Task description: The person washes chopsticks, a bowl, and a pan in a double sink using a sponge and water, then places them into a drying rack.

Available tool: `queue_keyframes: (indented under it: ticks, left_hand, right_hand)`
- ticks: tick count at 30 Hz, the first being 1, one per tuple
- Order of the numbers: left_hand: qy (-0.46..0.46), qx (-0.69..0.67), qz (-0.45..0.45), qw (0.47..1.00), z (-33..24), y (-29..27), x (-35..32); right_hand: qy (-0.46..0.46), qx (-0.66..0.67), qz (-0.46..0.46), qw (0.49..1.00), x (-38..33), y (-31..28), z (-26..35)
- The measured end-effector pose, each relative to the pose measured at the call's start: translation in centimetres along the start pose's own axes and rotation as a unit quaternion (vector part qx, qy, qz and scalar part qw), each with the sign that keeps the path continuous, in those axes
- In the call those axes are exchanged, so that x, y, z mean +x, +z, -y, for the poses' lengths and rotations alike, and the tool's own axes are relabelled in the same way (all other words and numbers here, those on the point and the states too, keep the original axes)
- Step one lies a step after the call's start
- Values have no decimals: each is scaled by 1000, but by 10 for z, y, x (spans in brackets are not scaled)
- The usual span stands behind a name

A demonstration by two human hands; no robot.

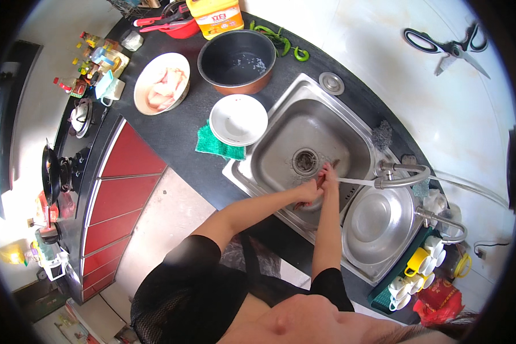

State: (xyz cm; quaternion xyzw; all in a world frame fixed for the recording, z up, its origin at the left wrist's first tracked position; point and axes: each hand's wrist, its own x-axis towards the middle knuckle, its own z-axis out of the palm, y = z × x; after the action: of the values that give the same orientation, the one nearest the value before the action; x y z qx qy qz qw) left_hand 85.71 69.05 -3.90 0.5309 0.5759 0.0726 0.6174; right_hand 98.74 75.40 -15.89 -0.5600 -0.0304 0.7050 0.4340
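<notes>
Both my hands are together over the steel sink [281, 132], near its drain [305, 162]. My left hand [309, 192] is closed around thin reddish-brown sticks [299, 204] that look like chopsticks; their ends poke out past the fingers. Just beyond it, my right hand [328, 176] closes on the same sticks, its fingers partly overlapping the left. A stream of water from the curved faucet [404, 182] runs onto the right hand. Most of what lies between the palms is hidden.
Left of the sink, white bowls [238, 120] rest on a green cloth [215, 143]. Behind stand a dark pot [236, 86], a bowl of pale meat [140, 92] and green peppers [275, 37]. A round metal lid [378, 258] covers the right side, beside a cup rack [378, 299].
</notes>
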Motion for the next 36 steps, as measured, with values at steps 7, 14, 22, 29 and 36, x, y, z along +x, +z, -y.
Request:
queue_keyframes:
  ticks: [7,14,22,29,36]
  left_hand:
    - [214,-8,-201,956,2,-90,-85]
    - [9,93,-486,869,98,-215,-154]
    - [4,107,-519,848,81,-221,-148]
    - [8,78,-467,881,112,-258,-162]
    - [177,-371,-340,845,123,-310,-252]
  right_hand:
    - [-79,-101,-111,985,38,-43,9]
    - [-56,-213,-229,948,26,-53,-11]
    - [-13,-231,157,960,-163,208,-34]
    - [-51,-216,170,960,-153,261,-51]
    - [-91,-259,173,946,-146,263,-68]
